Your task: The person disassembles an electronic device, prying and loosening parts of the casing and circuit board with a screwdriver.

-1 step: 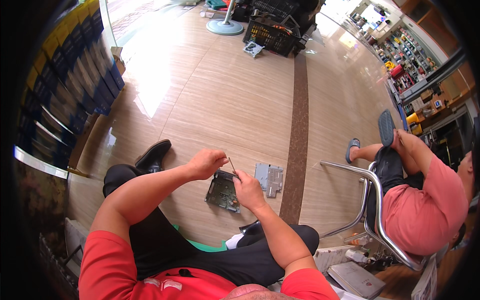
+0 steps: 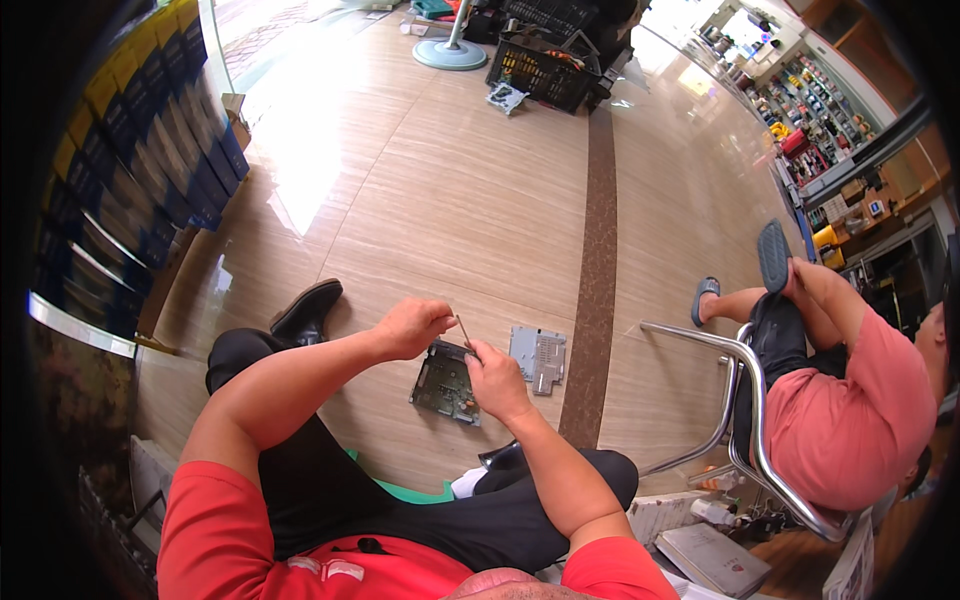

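Note:
My right hand (image 2: 498, 384) is closed around a thin metal rod (image 2: 462, 328), which looks like a screwdriver shaft; its lower end is hidden in the fingers. The rod points up and a little to the left. Beside its upper tip, my left hand (image 2: 416, 328) is pinched; anything between those fingers is too small to make out. Below both hands an open device with a green circuit board (image 2: 440, 388) lies on the floor, partly covered by my right hand. Just right of it rests a grey metal cover plate (image 2: 538, 352) with slots.
A seated person (image 2: 830, 400) in a pink shirt is at the right by a metal-framed chair (image 2: 755, 400). Black crates (image 2: 545, 72) and a round stand base (image 2: 450, 54) are at the far side. Blue-and-yellow boxes (image 2: 150, 120) line the left. My shoe (image 2: 308, 312) rests left of the board.

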